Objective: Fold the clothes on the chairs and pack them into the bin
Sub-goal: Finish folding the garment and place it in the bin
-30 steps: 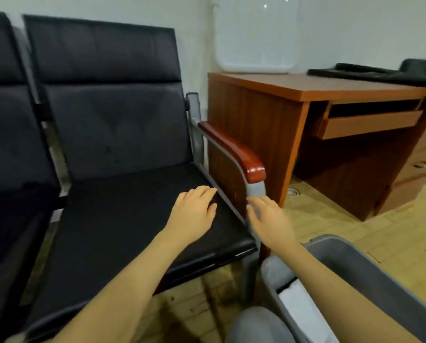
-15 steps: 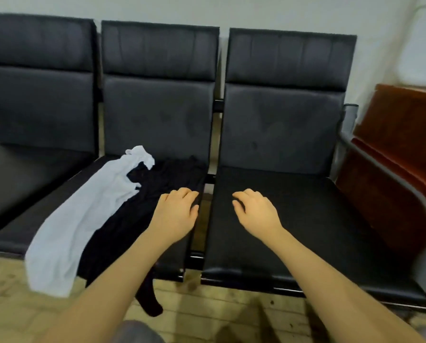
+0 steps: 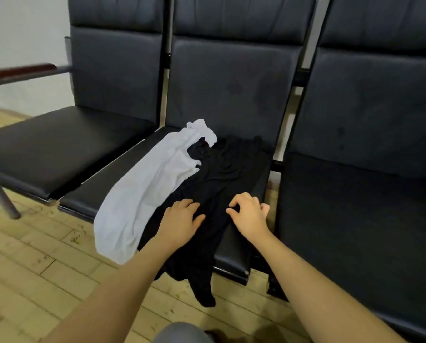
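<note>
- Three black chairs [image 3: 234, 78] stand joined in a row against a pale wall [image 3: 21, 45], on a wooden floor [image 3: 33, 268].
- Two garments lie on the middle seat: a white garment [image 3: 145, 191] and a black garment [image 3: 219, 174], both hanging over the front edge.
- The left hand [image 3: 179, 222] rests flat on the black garment, fingers relaxed; the right hand [image 3: 250, 214] has its fingers curled into the black cloth.
- Half a second ago both hands hovered nearer the right seat; the view has since swung left.

Row of black padded chairs [image 3: 231, 100] is set on a wood-plank floor [image 3: 33, 263]. Middle seat is covered by a white garment [image 3: 142, 194] and a black garment [image 3: 219, 174], both overhanging the front edge, apparently overlapped.
</note>
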`<action>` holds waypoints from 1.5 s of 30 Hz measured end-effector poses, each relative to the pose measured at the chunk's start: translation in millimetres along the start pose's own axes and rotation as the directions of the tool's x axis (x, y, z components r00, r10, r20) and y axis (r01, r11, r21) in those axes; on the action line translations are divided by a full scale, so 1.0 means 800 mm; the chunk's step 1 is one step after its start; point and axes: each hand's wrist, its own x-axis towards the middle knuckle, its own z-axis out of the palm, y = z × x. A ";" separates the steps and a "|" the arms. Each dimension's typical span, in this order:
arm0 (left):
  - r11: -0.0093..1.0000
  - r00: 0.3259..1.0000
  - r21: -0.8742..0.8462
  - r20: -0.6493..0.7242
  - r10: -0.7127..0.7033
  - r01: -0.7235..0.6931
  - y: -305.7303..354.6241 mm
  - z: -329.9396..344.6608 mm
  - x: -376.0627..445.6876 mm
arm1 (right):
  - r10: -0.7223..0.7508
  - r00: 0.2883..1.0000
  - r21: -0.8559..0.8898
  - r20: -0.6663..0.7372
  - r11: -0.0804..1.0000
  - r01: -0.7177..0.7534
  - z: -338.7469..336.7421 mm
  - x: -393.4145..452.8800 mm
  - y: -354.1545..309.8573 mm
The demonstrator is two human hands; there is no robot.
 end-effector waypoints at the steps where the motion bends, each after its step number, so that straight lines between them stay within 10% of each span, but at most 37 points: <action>1: 1.000 1.000 -0.029 -0.027 -0.006 0.005 0.000 0.004 0.002 | 0.023 0.999 0.026 -0.023 0.999 -0.023 0.003 0.001 0.000; 12: 0.964 0.983 -0.267 -0.175 -0.049 0.000 0.023 0.004 0.013 | -0.049 0.923 0.133 -0.381 0.985 0.107 -0.053 -0.016 0.049; 18: 0.938 0.995 -0.340 -0.096 0.040 -0.071 0.061 0.025 0.016 | 0.053 0.946 0.338 -0.319 0.939 0.062 -0.080 -0.035 0.076; 29: 0.936 0.990 -0.339 -0.129 0.048 -0.090 0.079 0.034 0.019 | 0.094 0.991 0.170 -0.093 0.982 -0.077 -0.065 -0.058 0.102; 36: 0.769 0.948 -0.601 -0.318 0.019 -0.217 0.109 -0.009 0.012 | 0.197 0.905 0.369 -0.377 0.928 -0.049 -0.118 -0.070 0.087; 45: 0.698 0.795 -0.492 -0.578 0.186 -0.521 0.213 -0.106 -0.005 | 0.224 0.738 0.454 -0.636 0.882 0.123 -0.256 -0.125 0.083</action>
